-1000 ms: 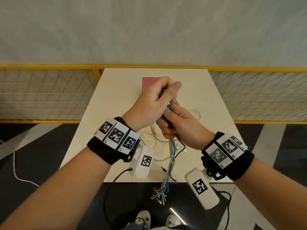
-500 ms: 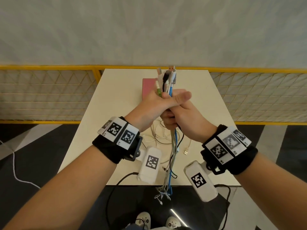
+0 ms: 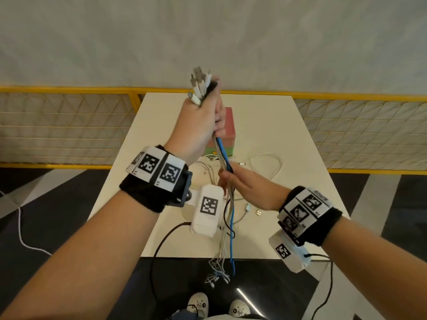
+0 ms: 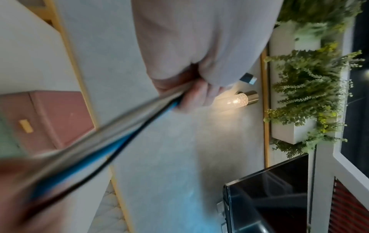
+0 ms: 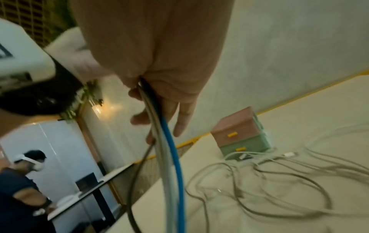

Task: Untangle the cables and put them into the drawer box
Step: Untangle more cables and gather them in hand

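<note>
Pale wall and a yellow-railed mesh fence stand behind a cream table (image 3: 272, 125), where a small pink-and-green drawer box (image 3: 227, 132) sits toward the far side. Both of its drawers look closed, as the right wrist view shows. Raised above the table, the left hand (image 3: 198, 125) is clenched around the plug ends of a bundle of cables (image 3: 223, 155), among them a blue cable (image 3: 231, 227) and several white ones. Lower down, the right hand (image 3: 245, 183) has its fingers loosely curled around the same strands, which then hang past the near table edge. More loose white cables (image 3: 265, 162) lie on the table beside the box.

The step in hand seems to be combing the bundle straight, so untangling is under way and nothing is stored yet. Next the right hand would likely need to slide down the strands, freeing any knot near the dangling ends, before a drawer is opened.
</note>
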`<state>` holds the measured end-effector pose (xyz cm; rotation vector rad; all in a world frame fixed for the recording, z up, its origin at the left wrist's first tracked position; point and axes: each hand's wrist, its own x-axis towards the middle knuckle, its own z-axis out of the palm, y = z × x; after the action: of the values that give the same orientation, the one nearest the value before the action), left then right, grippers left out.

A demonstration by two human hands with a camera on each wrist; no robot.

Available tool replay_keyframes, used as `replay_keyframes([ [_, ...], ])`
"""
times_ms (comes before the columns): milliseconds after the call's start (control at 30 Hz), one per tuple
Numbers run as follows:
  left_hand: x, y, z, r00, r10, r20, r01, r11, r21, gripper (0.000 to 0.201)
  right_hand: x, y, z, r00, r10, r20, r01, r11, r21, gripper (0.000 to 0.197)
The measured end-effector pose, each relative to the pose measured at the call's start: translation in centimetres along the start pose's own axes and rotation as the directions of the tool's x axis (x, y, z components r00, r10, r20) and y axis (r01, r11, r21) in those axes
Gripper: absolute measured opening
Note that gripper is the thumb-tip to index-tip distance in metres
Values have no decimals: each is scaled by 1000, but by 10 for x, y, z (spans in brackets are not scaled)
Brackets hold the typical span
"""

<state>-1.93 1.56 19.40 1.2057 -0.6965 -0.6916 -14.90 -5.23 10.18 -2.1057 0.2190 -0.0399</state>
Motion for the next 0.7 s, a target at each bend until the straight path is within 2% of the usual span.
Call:
replay_keyframes([
  [167, 1, 4, -12, 999, -51, 13, 50, 998, 35, 49, 2, 58, 27, 975, 131, 177, -100, 980, -170, 27],
  [200, 1, 5, -14, 997, -71, 9, 71, 996, 61, 49, 3, 66, 27, 959, 166, 231, -114, 968, -222, 32],
  [267, 2, 7, -20, 995, -103, 10, 101, 988, 114, 48, 3, 82, 24, 922, 272, 276, -164, 920, -357, 53],
  [333, 1, 6, -25, 993, -118, 27, 111, 977, 184, 45, 4, 98, 24, 892, 396, 217, -266, 850, -455, 62],
  [400, -2, 2, -27, 989, -144, 25, 133, 959, 251, 44, 6, 111, 24, 863, 496, 94, -384, 765, -518, 51],
  [467, -7, -5, -27, 984, -179, 17, 167, 945, 280, 46, 9, 115, 29, 812, 583, 5, -489, 686, -539, 35],
  [600, -13, -21, -33, 987, -160, 17, 143, 920, 365, 45, 10, 123, 46, 716, 696, -54, -644, 629, -435, 30],
  [700, -17, -27, -36, 983, -181, 14, 167, 933, 319, 42, 9, 131, 56, 717, 687, -118, -660, 616, -430, 22],
])
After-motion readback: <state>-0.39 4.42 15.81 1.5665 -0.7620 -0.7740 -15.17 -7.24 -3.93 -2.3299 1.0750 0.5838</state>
